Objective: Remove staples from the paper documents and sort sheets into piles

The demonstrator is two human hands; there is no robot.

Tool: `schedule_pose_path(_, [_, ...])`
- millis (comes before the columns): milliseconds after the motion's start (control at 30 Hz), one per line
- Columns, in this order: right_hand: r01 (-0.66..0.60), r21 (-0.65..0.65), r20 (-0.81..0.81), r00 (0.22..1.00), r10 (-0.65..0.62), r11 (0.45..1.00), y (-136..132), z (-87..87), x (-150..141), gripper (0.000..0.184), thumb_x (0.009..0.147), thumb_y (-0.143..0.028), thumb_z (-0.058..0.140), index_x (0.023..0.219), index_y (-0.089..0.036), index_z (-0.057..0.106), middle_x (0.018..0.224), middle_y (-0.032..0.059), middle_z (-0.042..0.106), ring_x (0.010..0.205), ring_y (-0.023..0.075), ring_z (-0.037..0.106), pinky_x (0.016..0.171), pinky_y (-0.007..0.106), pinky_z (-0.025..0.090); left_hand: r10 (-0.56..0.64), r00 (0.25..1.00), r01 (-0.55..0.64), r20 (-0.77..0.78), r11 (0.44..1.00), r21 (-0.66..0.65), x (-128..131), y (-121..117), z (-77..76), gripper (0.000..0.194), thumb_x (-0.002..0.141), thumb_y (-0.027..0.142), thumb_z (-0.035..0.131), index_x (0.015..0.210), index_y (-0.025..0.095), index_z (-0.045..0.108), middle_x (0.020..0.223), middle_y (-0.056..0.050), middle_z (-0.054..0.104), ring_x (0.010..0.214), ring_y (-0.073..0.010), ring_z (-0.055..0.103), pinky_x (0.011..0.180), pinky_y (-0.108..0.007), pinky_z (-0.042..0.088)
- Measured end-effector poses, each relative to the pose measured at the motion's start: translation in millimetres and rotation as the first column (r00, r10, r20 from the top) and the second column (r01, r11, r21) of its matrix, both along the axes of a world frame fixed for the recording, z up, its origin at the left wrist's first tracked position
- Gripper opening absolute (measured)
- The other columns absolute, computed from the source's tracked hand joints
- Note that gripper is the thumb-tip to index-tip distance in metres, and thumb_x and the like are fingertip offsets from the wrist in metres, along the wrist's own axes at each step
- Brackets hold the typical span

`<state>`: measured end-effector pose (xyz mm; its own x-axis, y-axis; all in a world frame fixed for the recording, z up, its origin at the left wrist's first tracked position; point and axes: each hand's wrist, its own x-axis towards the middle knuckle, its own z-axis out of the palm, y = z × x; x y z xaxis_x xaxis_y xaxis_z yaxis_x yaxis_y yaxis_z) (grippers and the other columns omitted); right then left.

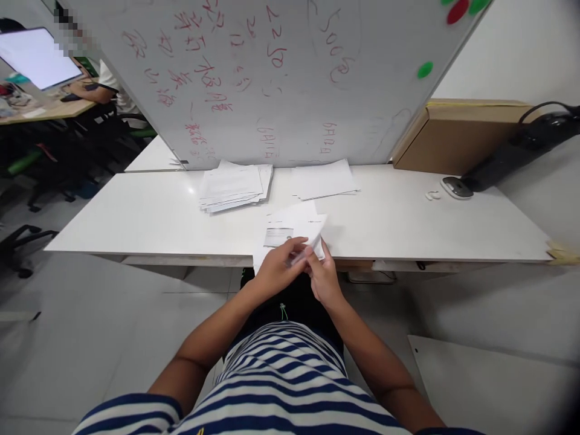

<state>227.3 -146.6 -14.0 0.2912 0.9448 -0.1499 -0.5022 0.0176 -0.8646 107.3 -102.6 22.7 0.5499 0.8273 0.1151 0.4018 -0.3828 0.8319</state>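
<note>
Some printed sheets of paper (296, 217) lie at the front edge of the white table, with one corner overhanging it. My left hand (281, 264) rests over their near part, fingers curled at a lifted sheet. From the right, my right hand (325, 275) pinches the raised edge of the paper between thumb and fingers. Both hands meet at this fold, so the fingertips partly hide each other. Behind to the left sits a thick stack of papers (233, 187). A thinner stack of papers (326, 180) lies behind to the right.
A whiteboard (272, 78) with red writing and magnets stands along the table's back. On the right are a cardboard box (462, 142), a black and white device (457, 187) and small white pieces (432, 196). Another person's arm (93, 92) shows at a far desk with a monitor (38, 57).
</note>
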Motion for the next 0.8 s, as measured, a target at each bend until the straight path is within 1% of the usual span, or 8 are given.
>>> schedule_pose_path(167, [0.078,-0.056,-0.119,0.989,-0.084,0.995,-5,-25.4,0,0.046,0.079,-0.045,0.07,0.119,-0.023,0.061,0.116,0.0062,0.07,0.107,0.0224,0.066,0.094,0.036,0.052,-0.26,0.951,0.26,-0.168,0.965,-0.022,1,-6,-6.6,0.055,0.088,0.036,0.059,0.14,0.023,0.046,0.137,-0.01,0.057,0.122,-0.0261,0.056,0.104,-0.042,0.045])
schedule_pose_path(267, [0.075,-0.14,-0.143,0.985,-0.095,0.987,-11,-38.4,1,0.043,0.075,-0.039,0.073,0.112,-0.022,0.064,0.107,0.0057,0.073,0.1,0.0237,0.068,0.089,0.038,0.054,-0.31,0.937,0.289,-0.16,0.947,-0.138,-13,-9,-13.2,0.056,0.089,0.043,0.059,0.14,0.024,0.047,0.141,-0.009,0.055,0.126,-0.0256,0.054,0.106,-0.042,0.043])
schedule_pose_path(333, [0.093,-0.185,-0.168,0.978,-0.124,0.978,-14,-45.7,3,0.04,0.071,-0.034,0.075,0.108,-0.021,0.066,0.104,0.0054,0.074,0.099,0.025,0.068,0.089,0.04,0.054,-0.222,0.968,0.205,-0.114,0.968,-0.145,-30,-11,-22.4,0.047,0.093,0.043,0.053,0.136,0.025,0.052,0.139,-0.007,0.056,0.127,-0.0233,0.053,0.109,-0.042,0.041])
schedule_pose_path(433, [0.111,-0.258,-0.214,0.962,-0.169,0.96,-19,-55.0,7,0.034,0.067,-0.029,0.076,0.099,-0.021,0.068,0.102,0.0051,0.075,0.099,0.0272,0.069,0.09,0.043,0.055,0.143,0.989,-0.144,-0.036,0.99,-0.01,-59,-14,-44.0,0.035,0.095,0.041,0.049,0.122,0.023,0.062,0.126,-0.008,0.065,0.121,-0.0212,0.057,0.107,-0.04,0.043])
schedule_pose_path(500, [0.091,-0.3,-0.234,0.958,-0.165,0.95,-23,-60.3,9,0.032,0.064,-0.027,0.076,0.095,-0.021,0.069,0.1,0.0054,0.075,0.1,0.0288,0.068,0.089,0.045,0.055,0.466,0.884,-0.468,0.036,0.883,0.038,-77,-17,-60.1,0.036,0.093,0.045,0.052,0.118,0.021,0.062,0.126,-0.01,0.063,0.122,-0.0217,0.056,0.105,-0.04,0.043])
schedule_pose_path(567, [0.061,-0.322,-0.249,0.957,-0.147,0.945,-26,-64.6,11,0.031,0.064,-0.027,0.075,0.093,-0.021,0.07,0.1,0.0054,0.075,0.101,0.0298,0.068,0.089,0.046,0.056,0.672,0.738,-0.662,0.069,0.739,-0.123,-91,-22,-73.2,0.044,0.092,0.051,0.053,0.123,0.02,0.057,0.13,-0.012,0.06,0.121,-0.0219,0.056,0.1,-0.038,0.047])
schedule_pose_path(700, [0.042,-0.319,-0.247,0.961,-0.126,0.947,-30,-68.7,9,0.028,0.064,-0.026,0.074,0.091,-0.021,0.071,0.098,0.0031,0.076,0.099,0.027,0.069,0.092,0.044,0.055,0.635,0.762,-0.418,0.125,0.63,-0.655,-104,-31,-81.4,0.054,0.09,0.061,0.048,0.117,0.016,0.061,0.107,-0.012,0.07,0.094,-0.0206,0.067,0.08,-0.033,0.054])
schedule_pose_path(800, [0.057,-0.304,-0.24,0.961,-0.134,0.951,-30,-67.0,8,0.03,0.063,-0.025,0.075,0.092,-0.021,0.071,0.097,0.0021,0.076,0.096,0.0231,0.07,0.094,0.038,0.054,0.613,0.762,-0.324,0.209,0.641,-0.696,-105,-33,-73.9,0.05,0.084,0.059,0.06,0.1,0.013,0.07,0.087,-0.007,0.072,0.078,-0.0192,0.066,0.073,-0.031,0.052])
